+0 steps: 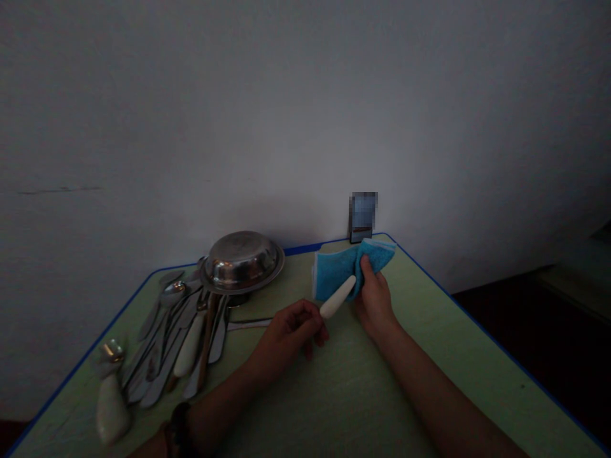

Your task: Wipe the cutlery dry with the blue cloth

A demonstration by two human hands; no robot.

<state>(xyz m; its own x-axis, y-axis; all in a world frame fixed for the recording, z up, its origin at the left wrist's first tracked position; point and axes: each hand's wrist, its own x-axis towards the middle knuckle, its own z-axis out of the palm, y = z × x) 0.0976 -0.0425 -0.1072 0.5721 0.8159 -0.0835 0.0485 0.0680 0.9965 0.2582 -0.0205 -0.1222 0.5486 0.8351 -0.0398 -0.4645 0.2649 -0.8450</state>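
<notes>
My right hand (377, 296) grips a folded blue cloth (335, 272), its thumb pressing on top. Out of the cloth comes the thick white handle of a white-handled utensil (338, 298), slanting down to the left; its other end is hidden in the cloth, so its kind does not show. The fingers of my left hand (296, 327) are curled at the lower end of this handle. Left of that hand lies a pile of cutlery (165, 337), with spoons and pieces with white or brown handles.
An upturned metal bowl (243, 257) rests at the back, by the cutlery. A white-handled spoon (113, 401) lies apart at the left. Against the wall leans a phone (361, 219). The green table (344, 394) has a blue edge.
</notes>
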